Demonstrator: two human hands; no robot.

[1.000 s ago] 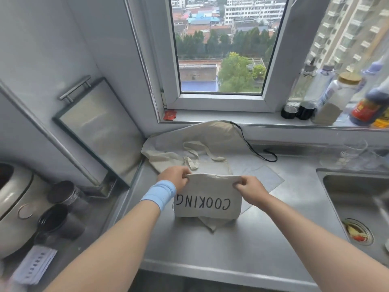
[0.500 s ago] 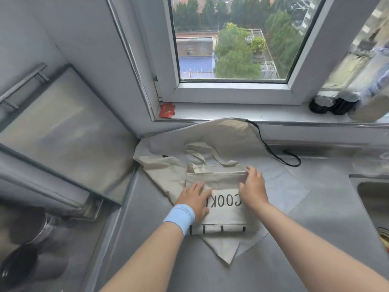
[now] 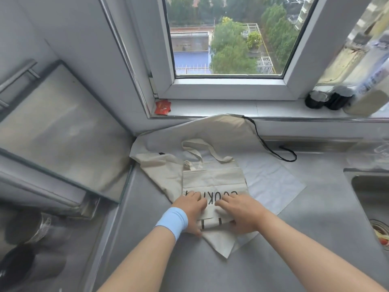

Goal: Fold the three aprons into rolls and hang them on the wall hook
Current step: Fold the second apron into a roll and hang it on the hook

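Note:
A folded cream apron (image 3: 212,180) with black "COOKING" lettering lies flat on the grey countertop (image 3: 315,218). My left hand (image 3: 191,209), with a blue wristband, presses on its near left part with fingers laid flat. My right hand (image 3: 237,211) presses on its near right part, fingers spread toward the left. Under it lie a larger cream apron (image 3: 189,131) with a black cord (image 3: 271,148) and a pale white apron (image 3: 271,182) spread to the right. No wall hook is in view.
A steel sink (image 3: 370,199) with scraps in its drain sits at the right. Dark jars (image 3: 328,99) and bottles stand on the window sill, beside a red packet (image 3: 162,106). A metal tray (image 3: 54,131) leans at the left wall above dark cups (image 3: 19,268).
The apron was held up by its top edge, then laid flat on the counter. Both hands have since slid from its far part down to its near edge, pressing it flat.

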